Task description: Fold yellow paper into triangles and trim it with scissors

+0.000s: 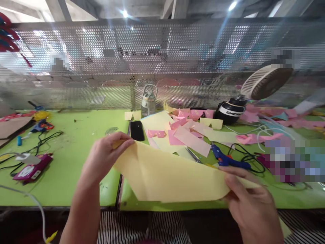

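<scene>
A pale yellow sheet of paper [175, 176] stretches between my two hands above the front edge of the green table. My left hand [109, 152] pinches its upper left corner between thumb and fingers. At the right end, my right hand [248, 193] grips the sheet, with part of it passing behind the fingers. Just beyond the sheet lie pink paper pieces [193, 139], scissors [193, 155] partly covered by it, and a blue glue gun [228, 157] close to my right hand. A black phone [137, 130] rests past my left fingertips.
A pale bottle [148, 101] and a black jug [230, 111] stand along the perforated metal screen [101, 67]. At right is a fan [266, 81]. Purple power strips and cables lie at left [33, 168] and right. More cut paper covers the right side of the table [83, 125].
</scene>
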`<state>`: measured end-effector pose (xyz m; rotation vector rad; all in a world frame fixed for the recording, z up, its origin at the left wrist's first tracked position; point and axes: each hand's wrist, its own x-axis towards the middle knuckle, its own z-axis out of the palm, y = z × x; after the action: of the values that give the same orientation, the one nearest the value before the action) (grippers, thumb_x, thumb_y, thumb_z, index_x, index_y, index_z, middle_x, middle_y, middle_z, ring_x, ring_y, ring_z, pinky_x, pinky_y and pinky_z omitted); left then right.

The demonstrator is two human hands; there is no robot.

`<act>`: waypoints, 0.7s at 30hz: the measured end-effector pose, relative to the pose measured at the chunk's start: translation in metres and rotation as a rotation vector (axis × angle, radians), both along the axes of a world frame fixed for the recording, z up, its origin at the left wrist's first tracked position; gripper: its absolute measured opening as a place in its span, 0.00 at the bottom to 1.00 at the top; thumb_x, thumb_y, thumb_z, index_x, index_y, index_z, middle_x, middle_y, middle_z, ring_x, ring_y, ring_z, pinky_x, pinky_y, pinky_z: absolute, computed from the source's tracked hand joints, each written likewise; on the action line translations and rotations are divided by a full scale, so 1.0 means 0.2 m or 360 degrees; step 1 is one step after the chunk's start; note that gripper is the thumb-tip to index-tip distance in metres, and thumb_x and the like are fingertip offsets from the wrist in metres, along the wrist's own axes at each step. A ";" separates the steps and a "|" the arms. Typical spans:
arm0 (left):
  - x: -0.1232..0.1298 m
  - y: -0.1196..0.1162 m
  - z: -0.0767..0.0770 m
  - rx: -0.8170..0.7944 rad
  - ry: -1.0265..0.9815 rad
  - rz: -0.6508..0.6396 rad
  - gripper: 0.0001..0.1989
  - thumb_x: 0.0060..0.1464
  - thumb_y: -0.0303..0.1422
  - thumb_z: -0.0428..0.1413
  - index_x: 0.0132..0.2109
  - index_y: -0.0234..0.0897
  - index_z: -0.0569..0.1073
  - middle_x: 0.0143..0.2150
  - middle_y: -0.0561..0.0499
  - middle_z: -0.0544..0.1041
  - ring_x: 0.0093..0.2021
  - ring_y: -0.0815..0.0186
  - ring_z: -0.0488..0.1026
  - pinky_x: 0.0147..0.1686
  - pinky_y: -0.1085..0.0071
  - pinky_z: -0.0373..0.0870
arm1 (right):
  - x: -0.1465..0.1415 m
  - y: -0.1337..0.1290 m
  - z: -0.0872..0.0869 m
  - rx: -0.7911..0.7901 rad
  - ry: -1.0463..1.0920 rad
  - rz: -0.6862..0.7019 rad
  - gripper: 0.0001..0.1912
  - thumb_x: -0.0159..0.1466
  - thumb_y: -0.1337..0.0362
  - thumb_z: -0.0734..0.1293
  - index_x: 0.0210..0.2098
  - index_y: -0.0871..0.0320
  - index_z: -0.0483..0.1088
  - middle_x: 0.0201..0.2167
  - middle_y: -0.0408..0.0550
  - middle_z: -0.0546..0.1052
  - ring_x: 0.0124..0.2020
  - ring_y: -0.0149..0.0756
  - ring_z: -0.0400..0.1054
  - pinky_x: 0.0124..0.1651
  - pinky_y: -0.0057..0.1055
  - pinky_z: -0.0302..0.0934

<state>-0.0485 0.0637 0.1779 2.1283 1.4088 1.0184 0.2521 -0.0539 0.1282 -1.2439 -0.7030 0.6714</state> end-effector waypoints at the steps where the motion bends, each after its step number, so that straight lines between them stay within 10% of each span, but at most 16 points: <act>1: -0.01 0.00 0.02 0.0145 0.0053 0.0045 0.11 0.59 0.43 0.55 0.38 0.43 0.78 0.35 0.54 0.80 0.36 0.63 0.74 0.37 0.69 0.67 | -0.02 -0.03 -0.02 -0.0042 -0.0055 0.0050 0.15 0.43 0.53 0.79 0.26 0.54 0.78 0.27 0.47 0.79 0.19 0.31 0.68 0.14 0.24 0.62; 5: 0.02 0.06 0.05 0.0599 0.0424 0.0101 0.07 0.61 0.36 0.55 0.38 0.43 0.78 0.39 0.51 0.81 0.49 0.56 0.73 0.59 0.49 0.56 | -0.13 -0.13 -0.20 -0.0213 -0.0013 0.0147 0.18 0.47 0.55 0.78 0.35 0.52 0.77 0.32 0.45 0.78 0.17 0.29 0.66 0.14 0.24 0.60; 11: 0.21 0.16 -0.06 0.0581 0.0760 0.0115 0.08 0.59 0.30 0.57 0.46 0.39 0.77 0.50 0.46 0.79 0.61 0.47 0.66 0.62 0.33 0.42 | -0.25 -0.20 -0.38 -0.0542 -0.0317 0.0491 0.15 0.56 0.50 0.72 0.33 0.55 0.76 0.24 0.43 0.77 0.23 0.34 0.73 0.29 0.26 0.69; 17: 0.30 -0.19 -0.47 0.0344 0.0720 -0.0634 0.22 0.51 0.39 0.64 0.52 0.40 0.73 0.52 0.47 0.79 0.50 0.56 0.76 0.49 0.57 0.74 | -0.22 -0.22 -0.46 -0.0608 -0.0748 0.0684 0.18 0.61 0.54 0.69 0.47 0.55 0.75 0.33 0.47 0.82 0.30 0.38 0.78 0.33 0.27 0.72; 21: 0.28 -0.41 -0.75 0.0504 0.0745 -0.0628 0.30 0.46 0.40 0.67 0.56 0.39 0.70 0.56 0.46 0.76 0.53 0.53 0.75 0.51 0.55 0.74 | -0.18 -0.26 -0.51 -0.0277 -0.1355 0.0653 0.16 0.61 0.64 0.67 0.49 0.51 0.74 0.43 0.45 0.82 0.39 0.36 0.78 0.43 0.25 0.71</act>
<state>0.0079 -0.0184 0.0281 2.8705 0.9758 0.6445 0.2168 -0.1058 0.0271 -1.5668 -1.6631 0.5189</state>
